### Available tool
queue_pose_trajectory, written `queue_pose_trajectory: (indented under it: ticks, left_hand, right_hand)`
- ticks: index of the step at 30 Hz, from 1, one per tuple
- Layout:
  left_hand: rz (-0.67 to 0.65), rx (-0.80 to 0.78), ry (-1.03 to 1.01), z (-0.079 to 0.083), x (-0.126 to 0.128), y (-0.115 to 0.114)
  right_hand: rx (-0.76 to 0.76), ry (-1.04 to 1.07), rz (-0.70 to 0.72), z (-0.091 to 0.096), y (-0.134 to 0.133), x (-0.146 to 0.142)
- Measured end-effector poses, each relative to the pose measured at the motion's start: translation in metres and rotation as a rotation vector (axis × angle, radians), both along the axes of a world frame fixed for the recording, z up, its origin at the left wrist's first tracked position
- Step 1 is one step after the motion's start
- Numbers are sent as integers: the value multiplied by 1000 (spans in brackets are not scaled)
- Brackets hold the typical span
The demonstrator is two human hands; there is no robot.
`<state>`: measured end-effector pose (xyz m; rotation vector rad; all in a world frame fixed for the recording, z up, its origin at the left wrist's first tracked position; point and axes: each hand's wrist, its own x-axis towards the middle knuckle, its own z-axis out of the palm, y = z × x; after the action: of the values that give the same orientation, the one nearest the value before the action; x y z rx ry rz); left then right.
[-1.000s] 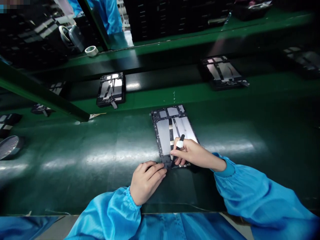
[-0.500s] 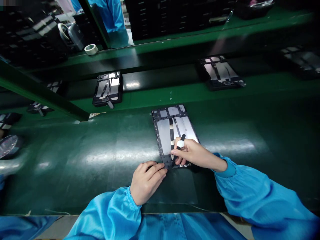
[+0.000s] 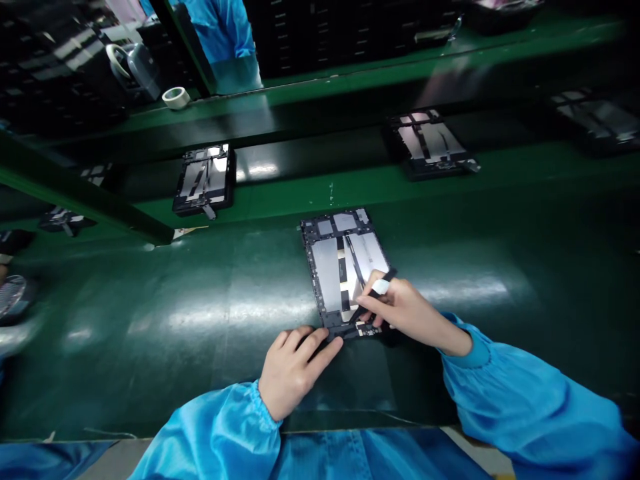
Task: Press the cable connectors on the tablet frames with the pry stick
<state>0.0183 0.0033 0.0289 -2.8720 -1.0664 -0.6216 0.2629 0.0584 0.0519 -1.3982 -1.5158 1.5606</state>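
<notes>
An opened tablet (image 3: 327, 273) lies on the green bench in front of me, its silver panels, dark ribbon strips and black frame exposed. My right hand (image 3: 393, 303) is closed around a slim black pen-like tool (image 3: 373, 296) with a white band. The tool slants down to the lower part of the tablet, near the small circuit parts (image 3: 367, 329) at its bottom edge; its exact tip is hard to make out. At the lower left corner, my left hand (image 3: 295, 370) rests with fingers stretched out, touching the frame, thumb along the bottom edge.
Other opened tablets on dark blocks, one left (image 3: 205, 179) and one right (image 3: 427, 143), stand along the strip behind the bench (image 3: 175, 320). A green post (image 3: 100, 193) slants in at left. A tape roll (image 3: 176, 98) sits on the shelf; a person in blue (image 3: 220, 30) is beyond.
My right hand has moved right and the tool now leans more to the right, uncovering the tablet's bottom edge. My left thumb has spread away from the fingers. The view has shifted slightly.
</notes>
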Motion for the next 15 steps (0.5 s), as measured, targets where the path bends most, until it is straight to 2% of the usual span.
queue_pose_trajectory:
  ticks: [6, 11, 15]
  left_hand:
    - [-16, -57, -72, -6, -1, 3]
    - [20, -47, -111, -10, -1, 3]
    - [2, -9, -66, -11, -1, 3]
  right_hand:
    - [186, -160, -5, -3, -19, 12]
    - [156, -61, -27, -9, -20, 9]
    - [148, -42, -56, -11, -21, 9]
